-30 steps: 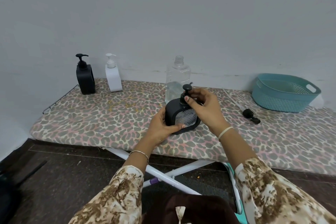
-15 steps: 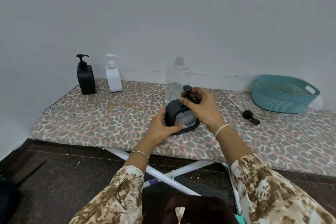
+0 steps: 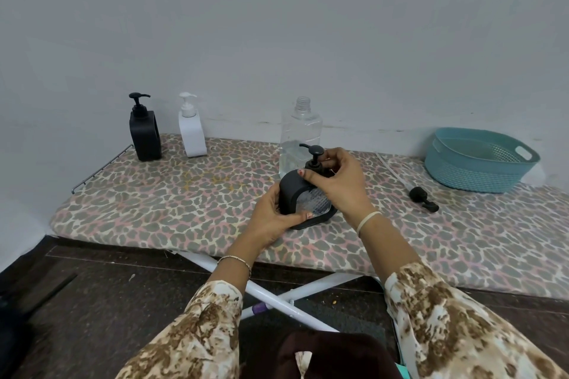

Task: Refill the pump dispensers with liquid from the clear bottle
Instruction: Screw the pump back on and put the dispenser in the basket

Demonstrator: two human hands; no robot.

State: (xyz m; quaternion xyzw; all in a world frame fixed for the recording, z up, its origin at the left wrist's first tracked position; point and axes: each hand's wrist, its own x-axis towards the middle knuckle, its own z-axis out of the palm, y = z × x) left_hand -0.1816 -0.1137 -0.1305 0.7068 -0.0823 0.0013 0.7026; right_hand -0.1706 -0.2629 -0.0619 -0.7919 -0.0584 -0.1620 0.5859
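Note:
A black arch-shaped pump dispenser (image 3: pixel 291 192) with a clear ribbed tray stands on the leopard-print ironing board (image 3: pixel 172 194). My left hand (image 3: pixel 272 218) grips its left side and front edge. My right hand (image 3: pixel 338 181) is closed around the collar of its black pump head (image 3: pixel 315 154). Just behind stands the clear bottle (image 3: pixel 300 129), uncapped, with a little liquid at the bottom. A black dispenser (image 3: pixel 144 129) and a white dispenser (image 3: pixel 191 128) stand at the back left with their pumps on.
A loose black pump head (image 3: pixel 423 198) lies on the board to the right. A teal plastic basket (image 3: pixel 480 158) sits at the back right by the wall. The board's white legs (image 3: pixel 277 295) cross below over a dark floor.
My right hand has turned on the pump collar; the nozzle now points left. My left hand keeps its hold on the dispenser body.

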